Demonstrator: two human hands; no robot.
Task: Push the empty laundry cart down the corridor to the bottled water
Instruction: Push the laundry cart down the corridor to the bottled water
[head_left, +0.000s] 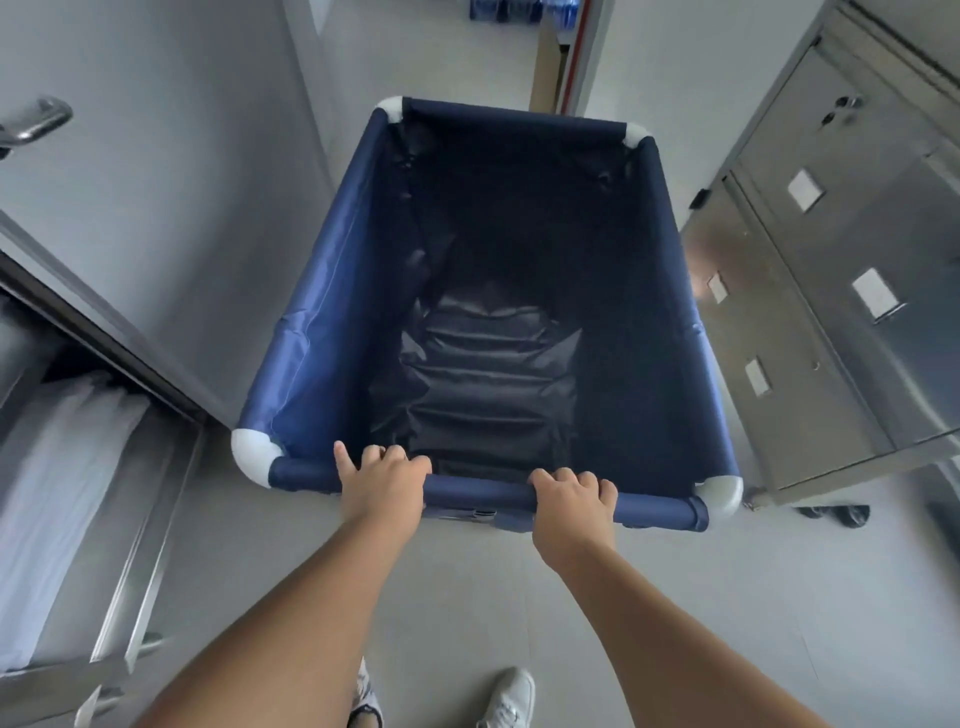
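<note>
A navy fabric laundry cart with white corner caps stands in front of me, and its dark inside holds nothing. My left hand and my right hand both grip the near top rail, fingers curled over it. Packs of bottled water in blue wrap show at the far end of the corridor, at the top edge of the view.
A steel cabinet with labelled doors stands close on the right. On the left are a grey door with a lever handle and a steel trolley holding white linen. A cardboard box stands beyond the cart.
</note>
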